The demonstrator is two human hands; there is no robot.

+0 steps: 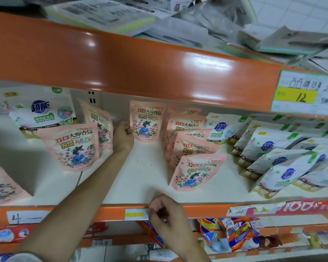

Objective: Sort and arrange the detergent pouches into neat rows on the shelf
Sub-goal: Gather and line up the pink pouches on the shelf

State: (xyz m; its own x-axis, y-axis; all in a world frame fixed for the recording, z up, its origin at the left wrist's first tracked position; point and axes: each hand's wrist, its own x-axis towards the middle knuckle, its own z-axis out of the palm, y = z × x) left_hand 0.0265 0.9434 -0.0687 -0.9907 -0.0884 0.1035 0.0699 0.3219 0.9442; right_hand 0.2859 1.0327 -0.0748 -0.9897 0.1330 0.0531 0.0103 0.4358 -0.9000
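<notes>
My left hand [123, 132] pinches an upright pink detergent pouch [147, 121] by its edge, deep on the shelf [140, 176]. My right hand [165, 213] curls at the orange rail [206, 210]; I cannot tell whether it holds anything.

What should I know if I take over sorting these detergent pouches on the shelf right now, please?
Left hand pinches the upright pink pouch at the shelf's back. Right hand rests curled on the shelf front edge; grip unclear.
Done: a pink row stands right of centre; white pouches lean in rows further right.
Left: loose pink pouches left of the hand, and a large white pouch behind them, need rows.
</notes>
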